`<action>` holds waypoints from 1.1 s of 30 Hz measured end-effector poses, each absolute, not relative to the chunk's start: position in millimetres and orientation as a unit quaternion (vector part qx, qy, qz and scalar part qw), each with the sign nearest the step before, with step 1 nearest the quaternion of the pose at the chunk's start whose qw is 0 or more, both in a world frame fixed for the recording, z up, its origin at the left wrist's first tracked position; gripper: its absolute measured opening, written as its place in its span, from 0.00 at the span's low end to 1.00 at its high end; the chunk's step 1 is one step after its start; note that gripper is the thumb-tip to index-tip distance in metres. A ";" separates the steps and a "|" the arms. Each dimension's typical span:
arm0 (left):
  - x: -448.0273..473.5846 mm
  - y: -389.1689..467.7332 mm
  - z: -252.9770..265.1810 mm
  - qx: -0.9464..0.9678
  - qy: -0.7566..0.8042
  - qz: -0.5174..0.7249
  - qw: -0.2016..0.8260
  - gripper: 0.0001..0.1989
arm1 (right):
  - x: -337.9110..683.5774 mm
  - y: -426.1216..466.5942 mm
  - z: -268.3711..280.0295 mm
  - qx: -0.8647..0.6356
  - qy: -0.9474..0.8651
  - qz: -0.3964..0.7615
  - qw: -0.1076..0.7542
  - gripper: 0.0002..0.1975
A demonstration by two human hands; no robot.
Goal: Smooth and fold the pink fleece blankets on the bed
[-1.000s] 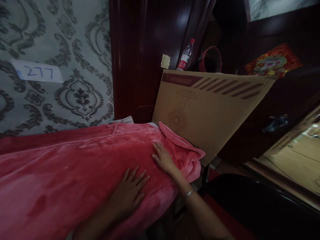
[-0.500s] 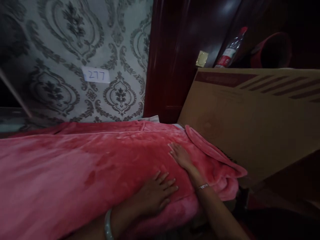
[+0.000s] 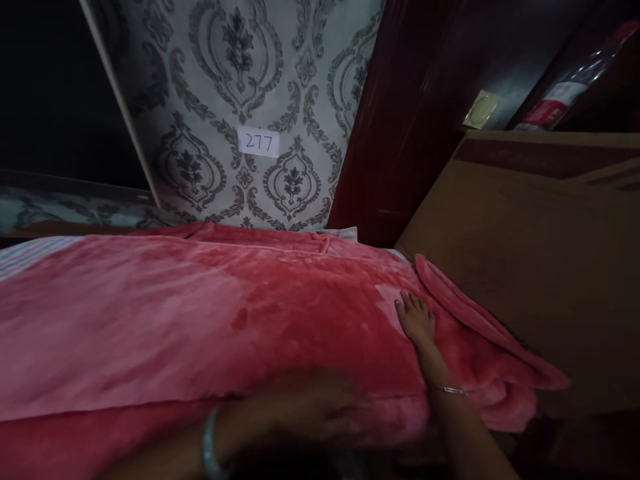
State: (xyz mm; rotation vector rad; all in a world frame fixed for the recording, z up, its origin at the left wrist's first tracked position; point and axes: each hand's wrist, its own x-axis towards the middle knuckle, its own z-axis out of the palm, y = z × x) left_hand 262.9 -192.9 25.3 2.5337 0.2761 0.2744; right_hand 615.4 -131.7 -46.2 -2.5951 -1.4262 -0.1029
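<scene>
A fluffy pink-red blanket [image 3: 190, 313] lies spread across a long surface, with a folded flap at its right end. My right hand [image 3: 418, 321] rests flat on it near that end, fingers stretched out, a thin bracelet on the wrist. Beside its palm the pile shows a paler patch. My left hand [image 3: 323, 403], with a light bangle on the wrist, is at the blanket's near edge. Motion smears its fingers, so I cannot tell whether it grips the cloth.
A large cardboard box [image 3: 505, 267] stands at the right, with a red-labelled bottle [image 3: 555, 103] behind its top edge. Behind the blanket are patterned wallpaper with a "277" label [image 3: 259, 141], a dark red wooden panel [image 3: 370, 167] and a dark screen-like panel [image 3: 60, 100].
My left hand has gone from lying spread on the blanket to its near edge, blurred. My right hand stays flat on the cloth. The view has swung left, showing striped cloth at the left.
</scene>
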 end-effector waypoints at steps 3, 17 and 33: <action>192.6 -165.2 38.2 0.903 0.245 0.179 0.303 0.24 | 615.8 -129.0 -39.4 -0.878 -0.470 -0.003 0.086 0.31; -34.2 -32.4 27.6 0.619 0.783 0.060 0.024 0.35 | 584.9 -95.6 -40.6 -0.809 -0.584 -0.012 0.068 0.31; -89.4 24.6 33.2 0.616 0.782 0.072 0.060 0.34 | 652.7 -94.8 -108.9 -0.797 -0.574 -0.123 0.143 0.39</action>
